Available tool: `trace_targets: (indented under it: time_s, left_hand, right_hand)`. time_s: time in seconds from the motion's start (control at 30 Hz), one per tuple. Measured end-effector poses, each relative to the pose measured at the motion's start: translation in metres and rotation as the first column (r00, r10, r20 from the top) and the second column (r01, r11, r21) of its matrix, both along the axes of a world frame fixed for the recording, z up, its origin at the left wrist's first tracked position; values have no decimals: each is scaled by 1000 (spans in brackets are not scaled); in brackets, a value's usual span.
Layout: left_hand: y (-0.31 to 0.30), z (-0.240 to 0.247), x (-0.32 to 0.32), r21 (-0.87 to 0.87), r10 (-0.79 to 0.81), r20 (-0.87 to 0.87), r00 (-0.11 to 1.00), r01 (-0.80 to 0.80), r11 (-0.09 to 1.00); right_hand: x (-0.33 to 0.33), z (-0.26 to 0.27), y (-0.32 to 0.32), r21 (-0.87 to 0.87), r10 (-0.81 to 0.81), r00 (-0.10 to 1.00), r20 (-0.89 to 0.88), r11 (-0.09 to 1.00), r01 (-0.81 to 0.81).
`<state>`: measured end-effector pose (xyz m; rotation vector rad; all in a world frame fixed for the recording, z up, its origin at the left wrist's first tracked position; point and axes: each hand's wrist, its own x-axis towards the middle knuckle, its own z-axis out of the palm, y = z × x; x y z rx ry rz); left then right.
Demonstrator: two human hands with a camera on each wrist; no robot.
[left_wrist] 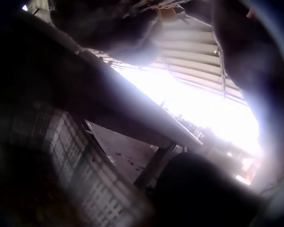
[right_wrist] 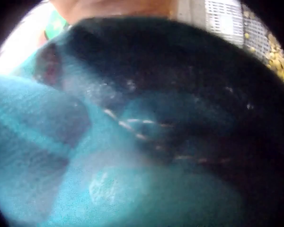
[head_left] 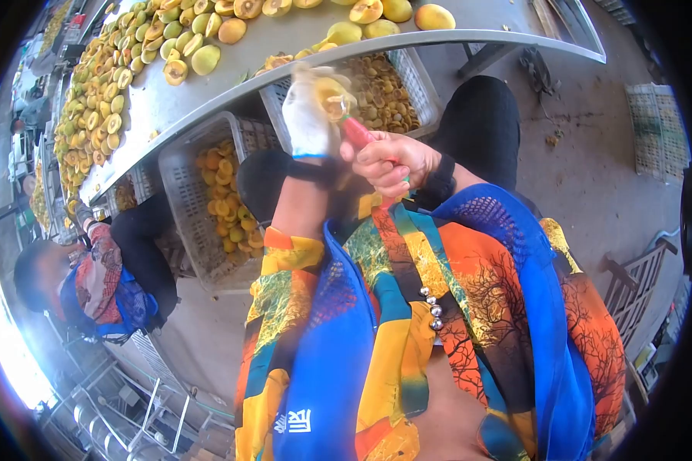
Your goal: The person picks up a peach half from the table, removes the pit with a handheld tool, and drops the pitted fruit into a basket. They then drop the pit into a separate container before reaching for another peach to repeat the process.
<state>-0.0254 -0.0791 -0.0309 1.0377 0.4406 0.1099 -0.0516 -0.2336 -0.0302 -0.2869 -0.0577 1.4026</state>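
Observation:
My left hand [head_left: 306,117], in a white glove, holds a yellow peach half [head_left: 327,84] just past the table's near edge; both are slightly blurred. My bare right hand [head_left: 394,163] grips the red handle of a pitting tool [head_left: 357,132]. The tool's metal tip overlaps the cut face of the fruit. In the left wrist view the hand is only a dark shape along the top. Sleeve cloth [right_wrist: 132,189] fills most of the right wrist view and hides the tool there.
Many peaches, several cut open, lie on the metal table [head_left: 231,83]. A crate of small peach pieces [head_left: 384,92] stands below the hands, and another crate [head_left: 188,192] with orange halves stands left. Another person [head_left: 100,276] sits at the far left. A stacked crate [head_left: 657,131] stands right.

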Motion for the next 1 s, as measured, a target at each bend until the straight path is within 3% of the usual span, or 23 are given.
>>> trace_targets:
  time_s: [0.1, 0.13, 0.17, 0.2, 0.23, 0.27, 0.3, 0.33, 0.37, 0.4, 0.5, 0.63, 0.67, 0.7, 0.73, 0.77, 0.83, 0.93, 0.97, 1.0]
  left_hand:
    - [22, -2, 7, -332, 188, -184, 965, -241, 912]
    - [44, -6, -3, -305, 82, -101, 991, -109, 946]
    - [64, -13, -9, -336, 79, 3, 997, -73, 939]
    - [89, -15, -18, -213, 113, -25, 993, -116, 970]
    - [115, -17, -31, -165, 73, 70, 995, -61, 984]
    - [129, -12, -39, 234, 217, 7, 976, -212, 949]
    - [143, -6, -46, 605, 403, -86, 911, -273, 748]
    - [146, 11, -51, 903, 444, -139, 885, -70, 423]
    - [162, 13, -52, 996, 437, -5, 899, 46, -82]
    - [172, 8, -48, 995, 394, 12, 919, 29, -97]
    - [120, 42, -10, 995, 256, 24, 966, 2, -100]
    - [45, 32, 80, 965, -211, -101, 972, 44, -260]
    - [26, 27, 100, 933, -274, -210, 938, 109, -343]
    - [3, 36, 117, 840, -243, -466, 851, 340, -422]
    - [-12, 30, 129, 760, -203, -573, 794, 422, -494]
    - [-16, 10, 147, 724, -162, -620, 768, 480, -496]
    - [-8, 20, 150, 687, -155, -672, 724, 532, -496]
    - [13, 35, 145, 770, -247, -609, 754, 486, -413]
    - [34, 16, 147, 885, -277, -453, 847, 390, -253]
    - [41, 25, 135, 928, -341, -328, 881, 368, 56]
  right_hand:
    - [4, 7, 5, 19, -57, 986, 155, 998, 55]
    - [5, 10, 6, 2, -93, 975, 202, 996, 94]
    - [9, 10, 9, -223, -8, 904, 427, 968, 114]
    - [15, 6, 13, -429, 127, 788, 602, 884, 185]
    - [21, -1, 15, -589, 299, 642, 706, 751, 298]
    - [22, -26, 11, -500, 543, 112, 832, 647, 576]
    - [20, -49, 7, -463, 561, 67, 825, 602, 650]
    - [20, -58, 7, -418, 580, 25, 814, 555, 719]
    - [20, -59, 7, -366, 601, -16, 799, 507, 780]
    - [19, -60, 6, -320, 538, -24, 842, 535, 782]
    - [16, -54, 11, -401, 505, 66, 861, 591, 700]
    - [6, -53, 8, -431, 570, 32, 821, 581, 690]
    - [4, -52, 5, -441, 571, 39, 820, 588, 678]
    - [4, -51, 3, -448, 571, 42, 820, 594, 668]
    - [2, -53, 0, -435, 592, 7, 806, 584, 685]
    - [1, -51, -3, -427, 585, 9, 811, 581, 693]
    - [-7, -44, 1, -414, 575, 19, 818, 566, 713]
    - [-5, -42, -3, -364, 472, 78, 878, 554, 749]
    - [-3, -43, -3, -334, 420, 91, 903, 553, 763]
    - [-1, -37, -1, -318, 384, 114, 916, 523, 791]
